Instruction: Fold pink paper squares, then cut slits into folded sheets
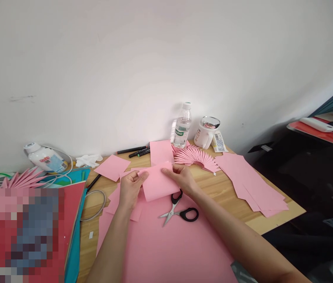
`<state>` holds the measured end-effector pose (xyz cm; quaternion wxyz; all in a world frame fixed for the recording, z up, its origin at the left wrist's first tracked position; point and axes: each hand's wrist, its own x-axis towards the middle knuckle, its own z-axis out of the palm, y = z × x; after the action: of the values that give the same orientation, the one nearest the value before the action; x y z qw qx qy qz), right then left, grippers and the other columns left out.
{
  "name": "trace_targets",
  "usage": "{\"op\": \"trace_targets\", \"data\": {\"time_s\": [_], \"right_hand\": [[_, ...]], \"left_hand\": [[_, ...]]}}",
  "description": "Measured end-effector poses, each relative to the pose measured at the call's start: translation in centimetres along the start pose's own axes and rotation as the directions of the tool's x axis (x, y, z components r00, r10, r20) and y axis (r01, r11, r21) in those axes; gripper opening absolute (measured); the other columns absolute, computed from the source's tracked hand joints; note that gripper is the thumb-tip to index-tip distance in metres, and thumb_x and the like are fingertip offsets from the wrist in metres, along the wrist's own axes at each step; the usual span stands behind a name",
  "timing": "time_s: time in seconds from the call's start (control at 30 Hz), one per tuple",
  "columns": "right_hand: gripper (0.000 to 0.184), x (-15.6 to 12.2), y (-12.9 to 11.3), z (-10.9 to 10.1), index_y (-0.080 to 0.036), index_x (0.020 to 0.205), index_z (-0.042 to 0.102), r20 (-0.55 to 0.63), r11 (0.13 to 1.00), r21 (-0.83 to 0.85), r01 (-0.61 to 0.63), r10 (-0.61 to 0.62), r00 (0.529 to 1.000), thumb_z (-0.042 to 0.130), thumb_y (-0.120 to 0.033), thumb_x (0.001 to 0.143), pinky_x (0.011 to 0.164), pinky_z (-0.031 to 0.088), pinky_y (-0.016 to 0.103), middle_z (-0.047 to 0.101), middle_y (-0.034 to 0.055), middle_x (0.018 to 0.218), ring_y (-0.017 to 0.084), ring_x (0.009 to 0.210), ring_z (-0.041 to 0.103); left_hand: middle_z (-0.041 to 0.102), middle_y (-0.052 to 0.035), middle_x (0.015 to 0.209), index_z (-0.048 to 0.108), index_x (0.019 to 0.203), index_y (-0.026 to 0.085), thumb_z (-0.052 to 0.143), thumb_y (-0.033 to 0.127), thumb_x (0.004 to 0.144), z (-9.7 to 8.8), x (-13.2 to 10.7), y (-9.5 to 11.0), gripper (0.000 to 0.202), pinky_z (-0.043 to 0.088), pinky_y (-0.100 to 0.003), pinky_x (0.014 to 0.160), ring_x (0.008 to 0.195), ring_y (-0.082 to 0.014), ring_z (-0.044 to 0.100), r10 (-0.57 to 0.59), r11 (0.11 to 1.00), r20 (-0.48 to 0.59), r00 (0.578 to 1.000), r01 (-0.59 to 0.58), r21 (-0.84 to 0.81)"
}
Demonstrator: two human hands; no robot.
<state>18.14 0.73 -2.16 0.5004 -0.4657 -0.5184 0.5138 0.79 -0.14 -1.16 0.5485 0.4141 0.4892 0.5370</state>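
Both hands hold up a small sheet of pink paper (158,184) over the table. My left hand (131,188) pinches its left edge between thumb and fingers. At the upper right corner, my right hand (182,177) grips it the same way. Right below, black-handled scissors (176,210) lie with blades apart on a large pink sheet (178,247). More cut pink pieces (113,201) lie under and beside my left hand. A pleated pink paper fan (196,156) rests beyond my right hand.
A water bottle (182,127), a lidded white mug (205,133) and black markers (132,150) stand or lie by the wall. Pink strips (250,182) are stacked at the right. A white bottle (45,158), a cable (103,204) and a red folder (74,220) are at the left.
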Motion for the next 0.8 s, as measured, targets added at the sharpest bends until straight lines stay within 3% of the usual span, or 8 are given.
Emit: {"op": "trace_targets", "data": {"time_s": [0.3,0.57,0.8], "right_hand": [[0.044,-0.14,-0.46,0.29,-0.017,0.052,0.041,-0.027,0.999,-0.006,-0.038,0.038,0.999,0.068,-0.051,0.062,0.042,0.017,0.021,0.035,-0.0049,0.052,0.006,0.047,0.027],[0.044,-0.14,-0.51,0.22,-0.016,0.053,0.045,-0.061,1.000,0.005,-0.006,0.006,0.998,0.064,-0.055,0.064,0.043,0.019,0.021,0.038,-0.0045,0.052,0.007,0.048,0.029],[0.046,-0.02,-0.59,0.24,-0.017,0.050,0.039,-0.071,1.000,-0.001,0.011,-0.011,0.997,0.064,-0.054,0.064,0.043,0.016,0.022,0.032,-0.0054,0.050,0.006,0.047,0.024]], "left_hand": [[0.063,-0.0024,0.060,0.065,0.068,0.011,0.076,0.034,0.055,-0.18,-0.07,-0.02,0.028,0.044,-0.024,0.055,0.056,-0.0126,0.056,-0.009,1.000,0.004,1.000,0.009,-0.018],[0.061,-0.0015,0.057,0.064,0.066,0.011,0.075,0.037,0.056,-0.16,-0.09,0.00,0.030,0.042,-0.024,0.051,0.053,-0.0123,0.053,-0.032,0.999,0.003,0.999,0.032,0.024],[0.064,-0.0035,0.064,0.068,0.078,0.011,0.072,0.036,0.061,-0.41,0.06,-0.21,0.030,0.043,-0.025,0.056,0.059,-0.0134,0.055,0.017,1.000,0.023,1.000,-0.017,0.025]]}}
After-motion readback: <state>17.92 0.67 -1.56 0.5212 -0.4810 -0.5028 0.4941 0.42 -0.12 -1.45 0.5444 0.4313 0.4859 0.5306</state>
